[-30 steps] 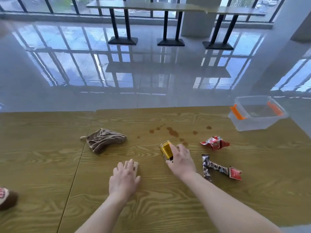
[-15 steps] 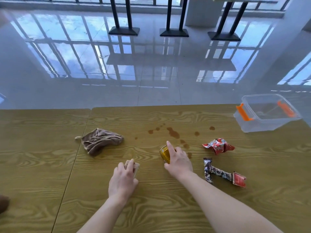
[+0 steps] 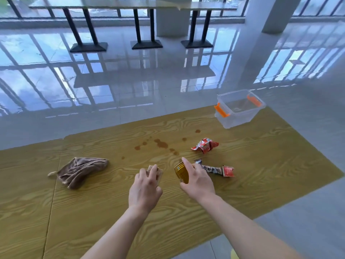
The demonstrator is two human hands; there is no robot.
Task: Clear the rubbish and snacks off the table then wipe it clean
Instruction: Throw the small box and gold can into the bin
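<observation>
My right hand (image 3: 198, 181) is wrapped around a small gold can (image 3: 181, 172) in the middle of the wooden table (image 3: 261, 165). My left hand (image 3: 144, 187) grips a small tan packet (image 3: 157, 173) just left of the can. A crumpled red wrapper (image 3: 204, 145) lies beyond the can to the right. A long dark wrapper with a red end (image 3: 216, 169) lies right of my right hand. A brown cloth (image 3: 80, 171) is bunched at the left. Brown spill spots (image 3: 161, 143) mark the table beyond the can.
A clear plastic box with orange latches (image 3: 239, 109) stands open at the table's far right corner. The table's right edge runs diagonally near my right forearm. Glossy floor and black-legged tables (image 3: 145, 25) lie beyond.
Both hands have closed on their items and lifted slightly; the can now tilts in my right hand. The view has swung to the right and tilted.
</observation>
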